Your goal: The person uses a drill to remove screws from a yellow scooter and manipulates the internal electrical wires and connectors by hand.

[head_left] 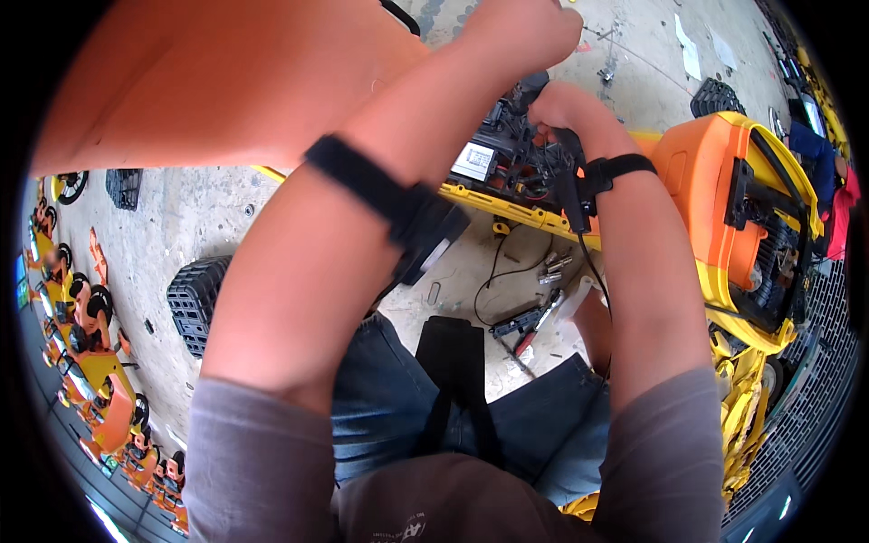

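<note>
My left hand (536,38) is raised at the top of the view, past the open compartment. Its fingers are curled, and what they may hold is hidden. My right hand (568,107) is bent down at the far edge of the compartment. Its fingers are closed among dark parts and wires (534,167), and I cannot make out what they grip. A box with a white label (473,161) sits in the compartment, left of the wires. The yellow frame (516,210) runs along the near side. Black straps with small devices are on both my forearms.
A large orange panel (244,81) fills the upper left. An orange and yellow vehicle body (692,172) stands at the right. Sockets (554,267) and a tool with a red handle (525,342) lie on the floor between my legs. A black crate (195,294) stands at left.
</note>
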`<state>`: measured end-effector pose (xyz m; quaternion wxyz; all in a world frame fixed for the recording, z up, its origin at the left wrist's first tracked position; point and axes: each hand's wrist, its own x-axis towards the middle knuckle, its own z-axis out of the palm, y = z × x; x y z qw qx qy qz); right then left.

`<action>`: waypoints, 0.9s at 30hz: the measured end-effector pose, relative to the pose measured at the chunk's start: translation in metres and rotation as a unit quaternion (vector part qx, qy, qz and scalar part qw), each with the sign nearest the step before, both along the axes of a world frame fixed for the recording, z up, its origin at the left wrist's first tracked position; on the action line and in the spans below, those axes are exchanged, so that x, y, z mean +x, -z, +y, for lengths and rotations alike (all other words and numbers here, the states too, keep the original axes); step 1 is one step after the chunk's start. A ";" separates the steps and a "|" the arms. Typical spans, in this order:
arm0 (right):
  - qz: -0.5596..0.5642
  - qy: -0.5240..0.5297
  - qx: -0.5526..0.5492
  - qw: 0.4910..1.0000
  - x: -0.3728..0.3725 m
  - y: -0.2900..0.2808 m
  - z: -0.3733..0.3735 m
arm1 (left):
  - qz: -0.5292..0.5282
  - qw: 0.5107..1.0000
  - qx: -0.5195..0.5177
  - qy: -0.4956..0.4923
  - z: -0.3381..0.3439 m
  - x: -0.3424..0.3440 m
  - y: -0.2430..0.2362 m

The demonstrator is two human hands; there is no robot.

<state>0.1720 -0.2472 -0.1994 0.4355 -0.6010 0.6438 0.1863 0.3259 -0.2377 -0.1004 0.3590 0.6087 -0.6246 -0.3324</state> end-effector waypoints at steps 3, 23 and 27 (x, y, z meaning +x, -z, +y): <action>0.006 -0.006 -0.002 1.000 0.002 0.005 -0.001 | -0.091 0.992 0.078 0.031 -0.032 -0.027 0.074; 0.014 -0.032 0.014 0.999 -0.005 0.019 -0.001 | -0.039 0.986 0.100 0.129 -0.032 -0.029 0.162; 0.047 -0.083 0.025 0.995 -0.024 0.012 0.001 | -0.355 0.924 -0.060 0.129 -0.024 0.000 0.046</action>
